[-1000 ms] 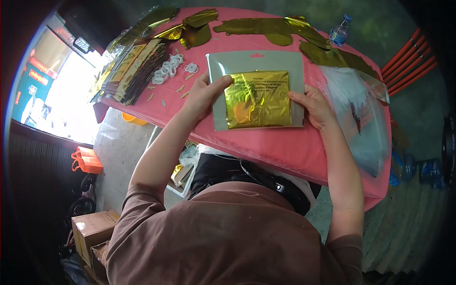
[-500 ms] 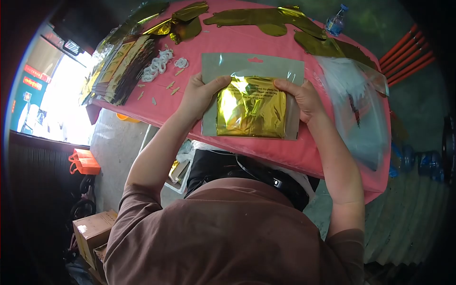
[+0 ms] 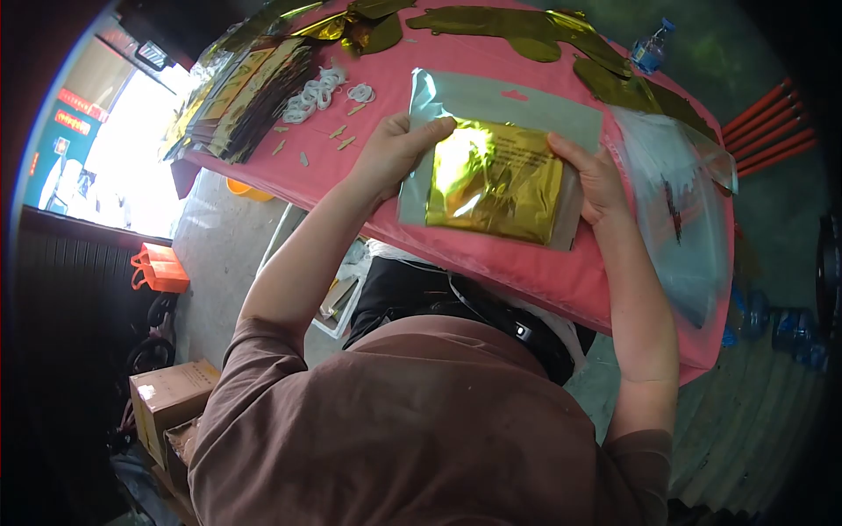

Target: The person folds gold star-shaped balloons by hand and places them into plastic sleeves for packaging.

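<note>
A clear plastic bag (image 3: 561,114) with a hang hole at its top holds a folded gold foil sheet (image 3: 500,188). Dark printed text crosses the upper part of the bag's front. My left hand (image 3: 402,153) grips the bag's left side, thumb on the front and fingers behind. On the right edge, my right hand (image 3: 596,180) holds it the same way. The bag is tilted, its right side lower, and is held above the pink-covered table (image 3: 395,74). The fingers behind the bag are hidden.
Packed bags (image 3: 241,101) are piled at the table's left, beside white string coils (image 3: 311,95) and small clips (image 3: 338,131). Flat gold foil shapes (image 3: 491,26) lie along the far edge. Clear plastic bags (image 3: 667,202) cover the right side, near a water bottle (image 3: 651,48).
The bag has gone from nearly level to tilted, its right side now lower. Both hands still hold it. The whole view has shifted and turned slightly.
</note>
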Motion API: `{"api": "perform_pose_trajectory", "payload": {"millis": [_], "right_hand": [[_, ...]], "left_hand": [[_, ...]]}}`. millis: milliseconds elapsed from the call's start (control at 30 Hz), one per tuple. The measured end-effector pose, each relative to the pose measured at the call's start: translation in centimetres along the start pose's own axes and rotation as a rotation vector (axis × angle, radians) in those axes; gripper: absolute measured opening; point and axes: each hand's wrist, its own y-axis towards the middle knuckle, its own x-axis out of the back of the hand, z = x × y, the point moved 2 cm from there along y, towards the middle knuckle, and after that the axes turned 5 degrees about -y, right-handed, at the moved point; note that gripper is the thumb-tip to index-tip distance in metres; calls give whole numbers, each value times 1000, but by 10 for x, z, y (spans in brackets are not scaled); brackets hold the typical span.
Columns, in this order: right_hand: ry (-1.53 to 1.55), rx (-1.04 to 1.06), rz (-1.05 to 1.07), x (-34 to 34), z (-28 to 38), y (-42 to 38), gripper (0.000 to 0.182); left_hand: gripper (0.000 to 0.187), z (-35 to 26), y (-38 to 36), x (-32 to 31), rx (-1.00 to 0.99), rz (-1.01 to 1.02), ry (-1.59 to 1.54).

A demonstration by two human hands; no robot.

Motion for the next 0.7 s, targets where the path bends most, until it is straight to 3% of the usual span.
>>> {"api": "perform_pose_trajectory", "payload": {"millis": [200,267,300,400,600,700], "right_hand": [[57,153,-42,11,12,-3,29],[100,157,-37,10,14,-5,29],[143,161,-35,9,16,-5,29],[258,193,-140,12,12,0,31],[250,98,-98,10,0,4,40],[312,87,-70,4,1,1,42]], "left_hand": [[30,-5,-15,8,6,109,-113],[33,-11,-29,9,-30,17,327],[33,-12,-35,11,-34,20,328],[35,-11,-46,9,-47,157,159],[30,17,-52,-20,29,246,-134],[27,25,-55,-32,-9,182,-297]]}}
